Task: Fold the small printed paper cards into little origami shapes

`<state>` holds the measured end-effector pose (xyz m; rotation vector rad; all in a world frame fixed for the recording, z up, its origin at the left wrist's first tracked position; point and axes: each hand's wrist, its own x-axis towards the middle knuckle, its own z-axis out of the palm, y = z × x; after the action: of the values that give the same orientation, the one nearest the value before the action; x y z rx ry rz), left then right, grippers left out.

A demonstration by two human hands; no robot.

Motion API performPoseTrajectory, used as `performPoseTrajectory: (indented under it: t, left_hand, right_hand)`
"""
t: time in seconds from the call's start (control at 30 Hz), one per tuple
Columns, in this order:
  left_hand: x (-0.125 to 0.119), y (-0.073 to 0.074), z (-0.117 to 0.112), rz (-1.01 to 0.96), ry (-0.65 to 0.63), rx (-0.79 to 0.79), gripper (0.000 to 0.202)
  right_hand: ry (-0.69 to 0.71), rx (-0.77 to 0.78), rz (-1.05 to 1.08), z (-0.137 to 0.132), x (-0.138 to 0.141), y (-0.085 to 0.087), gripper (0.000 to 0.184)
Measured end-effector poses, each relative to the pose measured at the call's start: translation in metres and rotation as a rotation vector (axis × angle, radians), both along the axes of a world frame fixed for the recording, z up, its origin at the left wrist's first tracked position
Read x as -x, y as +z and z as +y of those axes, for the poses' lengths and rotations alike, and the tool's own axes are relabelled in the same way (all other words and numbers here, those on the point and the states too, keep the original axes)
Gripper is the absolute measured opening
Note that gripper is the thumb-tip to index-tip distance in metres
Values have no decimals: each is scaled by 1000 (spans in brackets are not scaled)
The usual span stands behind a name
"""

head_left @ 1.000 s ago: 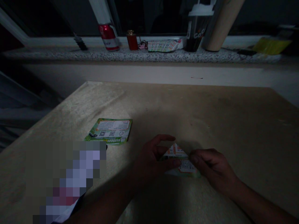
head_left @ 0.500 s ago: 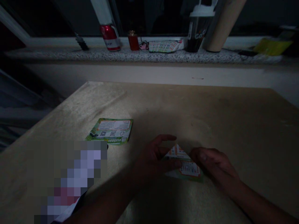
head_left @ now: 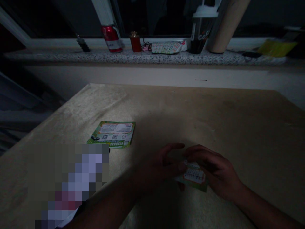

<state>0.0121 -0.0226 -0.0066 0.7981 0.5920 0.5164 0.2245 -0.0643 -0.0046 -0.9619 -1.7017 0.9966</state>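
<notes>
Left fingers (head_left: 181, 167) pinching a printed green leaflet (head_left: 194, 175).
Right fingers (head_left: 202, 153) curl over its top, grip unclear; QR-coded leaflet (head_left: 114, 132) lies left of both.

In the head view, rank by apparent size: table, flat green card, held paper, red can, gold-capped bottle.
1. table
2. flat green card
3. red can
4. gold-capped bottle
Unranked: held paper, partly covered by the left hand and right hand.

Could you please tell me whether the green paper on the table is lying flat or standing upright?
The green paper lies flat, its printed face turned up from the table.
</notes>
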Motion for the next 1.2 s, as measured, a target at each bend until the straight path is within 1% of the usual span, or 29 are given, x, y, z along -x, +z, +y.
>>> performPoseTrajectory:
  t: [0.07,0.17,0.27,0.3,0.37,0.4,0.47,0.5,0.53,0.57,0.63,0.67,0.73,0.8,0.83,0.9,1.0,1.07,1.13,1.2]
  left_hand:
    - [0,-2,0,28,33,-46,60]
    - [-1,-6,1,96,119,-171,46]
    - [-2,-7,2,145,179,-301,33]
    - [-1,-5,2,164,185,-328,32]
    - [1,0,2,247,199,-409,36]
    - [3,3,2,313,211,-479,40]
    - [7,9,2,492,218,-716,44]
    - [9,11,3,589,196,-866,40]
    - [11,12,3,652,118,-1019,33]
    - [13,12,3,706,64,-1134,33]
    - [15,12,3,792,-44,-1306,30]
    - [15,12,2,835,-84,-1356,29]
    - [15,12,2,922,-157,-1419,26]
    - [14,12,2,988,-225,-1460,20]
    - [13,13,2,1006,-249,-1481,17]
    - [12,14,2,1020,-266,-1513,12]
    - [10,16,2,1013,-216,-1528,8]
    - [10,16,1,991,-154,-1541,11]
    - [10,15,1,956,-108,-1550,19]
    - [9,13,0,925,-83,-1542,24]
  right_hand:
    - [-51,63,20,-2,0,1,17]
    - [-122,117,32,-3,2,3,14]
    - [-125,139,52,-3,2,3,17]
    - [-122,153,66,-2,2,3,18]
    - [-130,192,94,-2,2,2,18]
    - [-139,215,104,-1,1,2,16]
    - [-147,243,99,0,-1,0,10]
    - [-151,248,77,1,-2,-2,8]
    - [-155,246,43,3,-4,-3,8]
    - [-167,246,-4,4,-5,-5,10]
    - [-200,244,-138,7,-6,-7,15]
    - [-214,229,-213,8,-7,-7,17]
    - [-209,146,-355,11,-8,-5,18]
    - [-176,19,-469,14,-11,0,17]
    - [-166,-49,-505,15,-13,3,16]
    - [-171,-115,-567,15,-20,9,15]
    - [-167,-182,-644,15,-33,15,17]
    - [-175,-194,-676,14,-40,15,18]
    - [-130,-164,-681,14,-43,15,19]
    - [-62,-132,-675,14,-43,13,24]
